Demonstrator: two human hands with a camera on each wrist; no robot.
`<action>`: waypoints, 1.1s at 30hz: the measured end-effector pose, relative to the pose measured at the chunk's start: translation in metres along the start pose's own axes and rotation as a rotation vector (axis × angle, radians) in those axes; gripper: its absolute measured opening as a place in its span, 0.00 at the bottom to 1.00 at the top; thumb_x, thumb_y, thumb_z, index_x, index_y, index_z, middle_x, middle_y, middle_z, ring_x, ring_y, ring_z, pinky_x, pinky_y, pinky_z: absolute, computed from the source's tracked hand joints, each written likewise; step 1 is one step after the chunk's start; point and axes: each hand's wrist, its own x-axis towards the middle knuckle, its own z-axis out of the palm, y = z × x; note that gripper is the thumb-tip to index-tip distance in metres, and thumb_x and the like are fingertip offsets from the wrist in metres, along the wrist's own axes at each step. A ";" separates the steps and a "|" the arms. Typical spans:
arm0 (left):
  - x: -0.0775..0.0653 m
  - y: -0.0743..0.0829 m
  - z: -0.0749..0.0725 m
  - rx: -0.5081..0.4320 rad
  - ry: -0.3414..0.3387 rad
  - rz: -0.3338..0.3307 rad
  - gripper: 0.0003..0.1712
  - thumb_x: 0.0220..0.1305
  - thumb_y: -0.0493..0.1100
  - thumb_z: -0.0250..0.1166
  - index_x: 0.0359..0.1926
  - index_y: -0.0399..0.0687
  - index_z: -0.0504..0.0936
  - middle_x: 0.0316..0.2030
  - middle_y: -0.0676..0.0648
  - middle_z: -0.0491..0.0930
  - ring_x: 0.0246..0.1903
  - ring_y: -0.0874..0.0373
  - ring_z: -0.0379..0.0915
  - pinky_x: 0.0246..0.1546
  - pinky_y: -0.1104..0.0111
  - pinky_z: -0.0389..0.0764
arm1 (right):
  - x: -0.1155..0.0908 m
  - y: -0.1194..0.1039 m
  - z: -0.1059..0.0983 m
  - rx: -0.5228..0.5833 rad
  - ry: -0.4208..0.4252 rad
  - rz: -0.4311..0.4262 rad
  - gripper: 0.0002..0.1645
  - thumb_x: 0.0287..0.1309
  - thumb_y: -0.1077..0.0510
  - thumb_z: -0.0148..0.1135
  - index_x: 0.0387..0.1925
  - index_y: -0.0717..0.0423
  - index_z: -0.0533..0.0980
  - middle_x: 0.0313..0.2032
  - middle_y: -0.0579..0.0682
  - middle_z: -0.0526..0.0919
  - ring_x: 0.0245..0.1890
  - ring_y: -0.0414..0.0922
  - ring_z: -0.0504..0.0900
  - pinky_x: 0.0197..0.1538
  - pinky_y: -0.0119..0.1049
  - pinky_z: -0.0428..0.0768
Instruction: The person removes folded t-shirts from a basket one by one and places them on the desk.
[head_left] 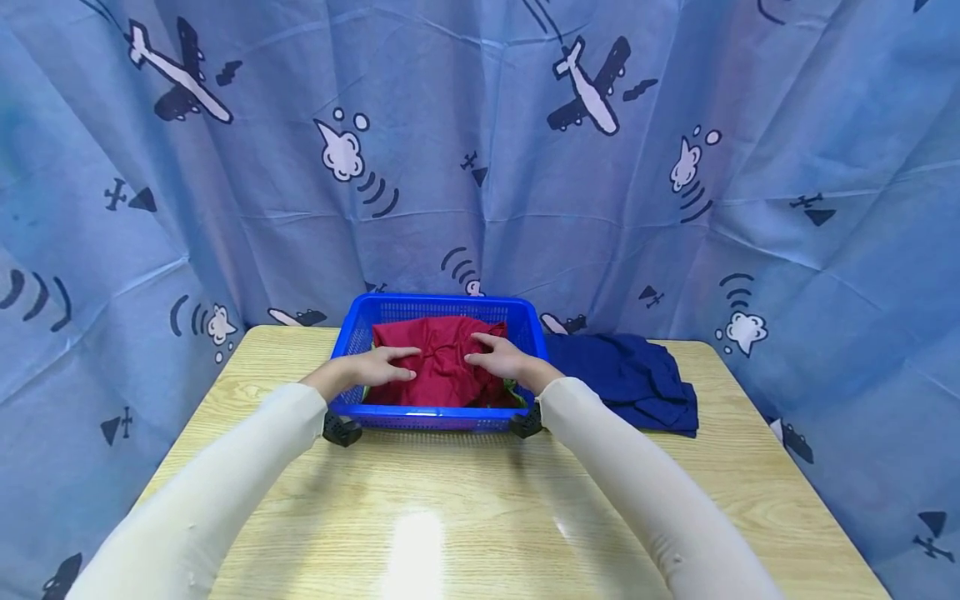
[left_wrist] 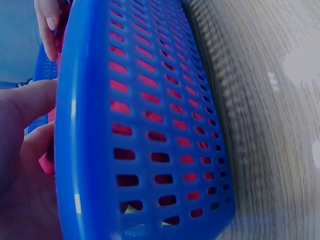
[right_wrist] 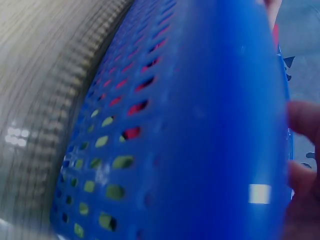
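A blue plastic basket [head_left: 442, 412] with perforated walls stands near the back of the wooden table. Crumpled red cloth [head_left: 442, 354] fills most of it, with bits of green cloth [head_left: 512, 388] showing at the right side. My left hand [head_left: 371, 367] reaches over the basket's left side, fingers extended at the red cloth. From the right, my right hand [head_left: 507, 362] reaches in with its fingers spread over the cloth. In both wrist views the basket's front wall hides part of each hand.
Folded navy cloth [head_left: 622, 379] lies on the table directly right of the basket. Behind the table [head_left: 450, 500] hangs a blue curtain [head_left: 450, 150] printed with airplanes. A black wrist camera [head_left: 341, 428] sits under the left wrist, close to the basket's front corner.
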 end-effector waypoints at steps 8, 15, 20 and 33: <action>-0.001 0.000 -0.002 0.000 -0.006 0.006 0.37 0.76 0.49 0.55 0.80 0.51 0.55 0.79 0.34 0.48 0.79 0.35 0.40 0.77 0.41 0.50 | 0.005 0.009 0.002 -0.140 0.096 -0.116 0.32 0.70 0.49 0.59 0.72 0.53 0.69 0.79 0.59 0.52 0.80 0.62 0.50 0.77 0.62 0.56; 0.000 -0.001 -0.002 0.009 -0.007 -0.002 0.36 0.75 0.50 0.55 0.79 0.51 0.56 0.78 0.34 0.50 0.78 0.35 0.42 0.76 0.40 0.52 | 0.003 0.006 0.002 -0.084 0.019 -0.162 0.33 0.69 0.50 0.60 0.72 0.54 0.68 0.75 0.59 0.65 0.75 0.58 0.63 0.75 0.56 0.65; 0.000 0.000 -0.004 0.005 -0.011 0.002 0.36 0.75 0.50 0.55 0.79 0.51 0.57 0.78 0.34 0.51 0.78 0.35 0.43 0.76 0.40 0.52 | 0.001 0.003 -0.004 0.209 -0.079 -0.036 0.35 0.72 0.49 0.57 0.76 0.47 0.63 0.70 0.57 0.67 0.49 0.50 0.70 0.55 0.45 0.73; 0.001 -0.001 -0.006 -0.027 0.016 0.050 0.35 0.76 0.49 0.54 0.78 0.46 0.58 0.77 0.33 0.53 0.76 0.35 0.50 0.72 0.43 0.64 | 0.001 -0.004 0.001 0.104 -0.137 -0.099 0.36 0.69 0.43 0.59 0.75 0.43 0.64 0.77 0.54 0.60 0.77 0.57 0.59 0.75 0.61 0.61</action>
